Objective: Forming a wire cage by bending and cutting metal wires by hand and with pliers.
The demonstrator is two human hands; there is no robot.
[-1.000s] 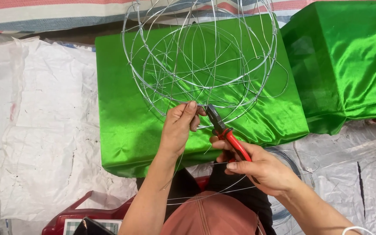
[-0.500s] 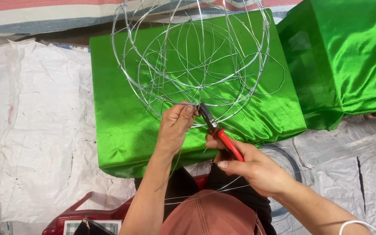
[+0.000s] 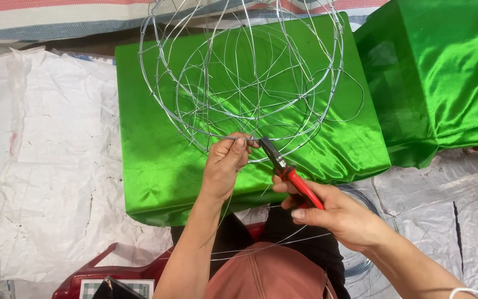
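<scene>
A round frame of thin silver wire [image 3: 244,72], shaped like an open ball, stands in front of me over green satin cloth. My left hand [image 3: 225,163] pinches the frame's near rim between thumb and fingers. My right hand [image 3: 333,213] grips red-handled pliers [image 3: 291,174]. The dark jaws of the pliers meet the wire right beside my left fingertips. Loose wire strands run from the frame down across my lap.
The green satin [image 3: 161,155] covers a block under the frame; a second green-covered block [image 3: 443,77] sits at the right. White plastic sheeting [image 3: 45,155] lies on the floor. A wire coil [image 3: 360,266] rests by my right forearm, and a dark red stool [image 3: 100,271] is below.
The frame and both hands have shifted slightly left in view. My left fingers have closed tighter on the rim, and the pliers' jaws have come up to the wire beside them.
</scene>
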